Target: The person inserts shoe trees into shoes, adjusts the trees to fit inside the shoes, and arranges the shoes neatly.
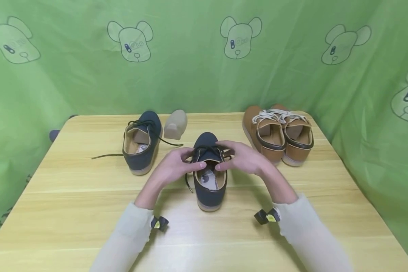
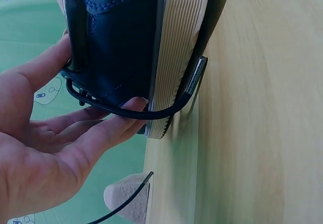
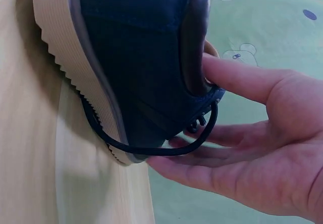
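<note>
A navy lace-up shoe (image 1: 209, 196) stands on the table between the two hands, toe pointing away. My left hand (image 1: 176, 166) holds its left side, thumb at the collar and fingers along the upper near the sole. On the other side, my right hand (image 1: 243, 158) grips it likewise, its thumb hooked at the padded collar in the right wrist view. Black laces (image 1: 209, 148) cross the front of the shoe. One dark lace (image 2: 151, 114) loops past the left fingers with its tip hanging by the sole. Inside the shoe lies a printed insole (image 1: 209, 180).
The matching navy shoe (image 1: 139, 160) is at the left, its laces trailing loose. Beside it lies a beige shoe insert (image 1: 176, 124). A pair of brown shoes (image 1: 273, 153) with white laces stands at the back right. Green curtain (image 1: 190, 75) hangs behind the wooden table (image 1: 71, 211).
</note>
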